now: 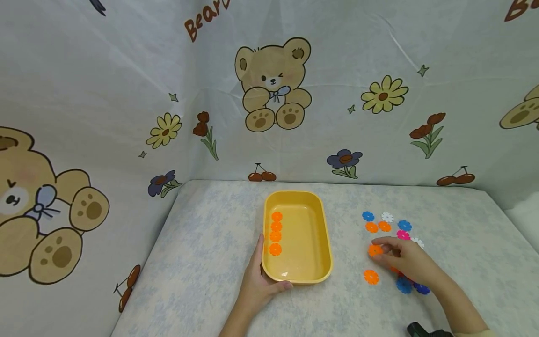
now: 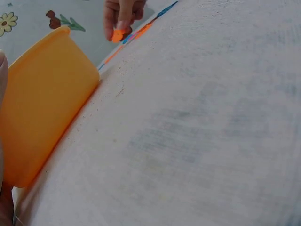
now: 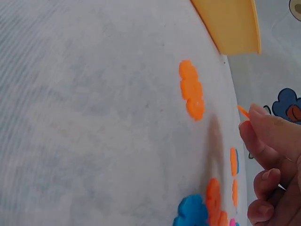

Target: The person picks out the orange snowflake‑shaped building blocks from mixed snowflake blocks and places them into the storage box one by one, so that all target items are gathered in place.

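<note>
The right hand [image 1: 406, 260] is pinching an orange flower disc [image 1: 374, 251], right of the yellow tray [image 1: 304, 236]; the nearer left hand [image 1: 257, 283] is gripping the tray, whose long axis is running front-to-back.

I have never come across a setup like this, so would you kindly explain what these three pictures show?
There is no robot here: a person works with two bare hands. One picture comes from a camera on the head, looking forward and down; the other two come from a camera on each wrist. The left hand holds a yellow tray by its near left corner. Inside, four orange flower-shaped pieces lie in a column along its left side. The right hand pinches another orange piece above the table, where loose pieces in blue, white, pink and orange lie.
</note>
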The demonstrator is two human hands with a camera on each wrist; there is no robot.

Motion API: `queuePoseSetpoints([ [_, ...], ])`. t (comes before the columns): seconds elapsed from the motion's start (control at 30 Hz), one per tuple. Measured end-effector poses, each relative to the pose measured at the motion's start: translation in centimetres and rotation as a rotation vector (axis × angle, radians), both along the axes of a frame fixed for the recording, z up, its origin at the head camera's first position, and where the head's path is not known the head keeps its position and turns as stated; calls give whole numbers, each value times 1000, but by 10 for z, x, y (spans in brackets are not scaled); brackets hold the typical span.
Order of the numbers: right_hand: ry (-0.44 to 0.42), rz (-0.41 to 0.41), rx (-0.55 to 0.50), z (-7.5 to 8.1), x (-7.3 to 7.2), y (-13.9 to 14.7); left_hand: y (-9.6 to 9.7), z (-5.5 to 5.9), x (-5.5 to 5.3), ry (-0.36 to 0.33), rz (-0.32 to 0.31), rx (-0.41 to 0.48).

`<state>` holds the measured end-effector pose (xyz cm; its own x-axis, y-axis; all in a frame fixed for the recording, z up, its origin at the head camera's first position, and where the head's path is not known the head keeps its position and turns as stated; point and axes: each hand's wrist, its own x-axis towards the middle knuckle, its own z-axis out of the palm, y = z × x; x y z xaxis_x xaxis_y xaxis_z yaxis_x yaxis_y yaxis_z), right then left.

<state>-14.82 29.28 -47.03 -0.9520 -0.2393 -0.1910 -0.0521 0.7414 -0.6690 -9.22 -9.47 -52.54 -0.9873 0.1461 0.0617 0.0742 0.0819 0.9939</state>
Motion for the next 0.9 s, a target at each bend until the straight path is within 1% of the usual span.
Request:
queuePoseSetpoints([
  [0.1,51,-3,-16,8,-5,-11,0,0,0,2,4,-6],
  [0.2,75,0,-68,18,-11,-28,0,0,0,3,11,-16],
  [0.3,87,16,-112,28,-17,-48,0,1,0,-5,16,-25],
  [0.43,94,50,-155,35,-24,-78,0,2,0,-18,16,-28],
  [0.57,83,103,-197,40,-27,-110,-1,2,0,-18,11,-17],
  [0.7,67,192,-210,41,-26,-142,-1,2,0,-14,1,-20],
  [0.9,70,316,-159,30,-25,-178,-2,3,1,-11,0,-39],
])
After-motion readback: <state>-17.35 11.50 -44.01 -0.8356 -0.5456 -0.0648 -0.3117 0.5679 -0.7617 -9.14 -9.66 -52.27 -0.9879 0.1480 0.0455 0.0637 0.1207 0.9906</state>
